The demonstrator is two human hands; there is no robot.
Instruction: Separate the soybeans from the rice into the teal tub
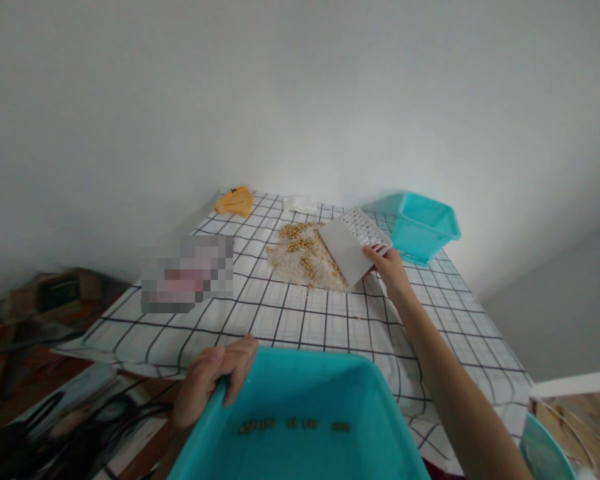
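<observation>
My left hand [213, 383] grips the near left rim of a turquoise plastic tub [370, 413] held at the table's front edge; several yellow beans [290, 424] lie on its bottom. My right hand [389, 263] reaches far across the table and pinches a white flat scoop with a slotted back [353, 243]. The scoop's edge rests against a heap of rice mixed with yellow beans [305, 261] on the checked tablecloth [300, 320].
A second turquoise tub [423, 227] stands at the far right corner. An orange cloth [236, 200] and a white object [300, 204] lie at the far edge by the wall. A blurred patch [187, 273] sits at left. Cables and clutter [40, 413] lie below left.
</observation>
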